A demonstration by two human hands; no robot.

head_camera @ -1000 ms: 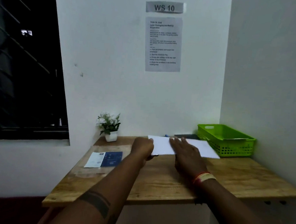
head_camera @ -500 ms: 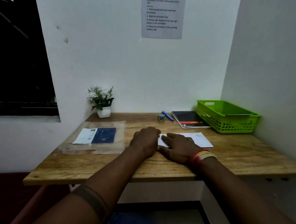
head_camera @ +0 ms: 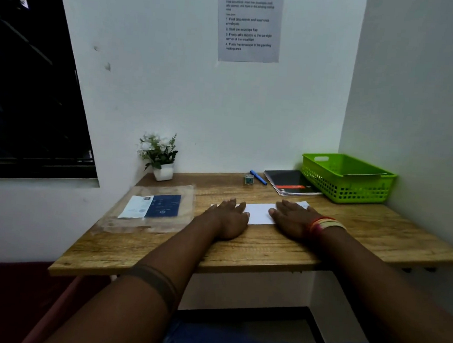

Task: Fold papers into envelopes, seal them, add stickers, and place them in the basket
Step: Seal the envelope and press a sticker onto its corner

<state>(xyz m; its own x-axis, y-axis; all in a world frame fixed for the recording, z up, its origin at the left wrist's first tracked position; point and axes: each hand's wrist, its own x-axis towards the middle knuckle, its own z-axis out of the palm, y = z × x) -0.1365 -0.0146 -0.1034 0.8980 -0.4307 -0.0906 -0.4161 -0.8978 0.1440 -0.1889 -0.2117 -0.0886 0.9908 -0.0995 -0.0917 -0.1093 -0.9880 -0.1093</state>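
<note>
**Fold Stage: Sheet Being Pressed Flat**

The person is pressing a white rectangular paper sheet (head_camera: 259, 213) against the wooden desk top (head_camera: 268, 250). The left hand (head_camera: 228, 219) is lying flat on the sheet's left end, fingers straight and together; the right hand (head_camera: 293, 219) is lying flat on its right end, fingers likewise extended. Neither is gripping anything.

Progress appears early: folding is judged to be under way, while sealing, stickering and placing are remaining. The green plastic lattice basket (head_camera: 347, 189) is standing at the rear right, well apart; its contents cannot be determined.

The sheet's long axis is running left to right, parallel to the desk's front edge.
</note>
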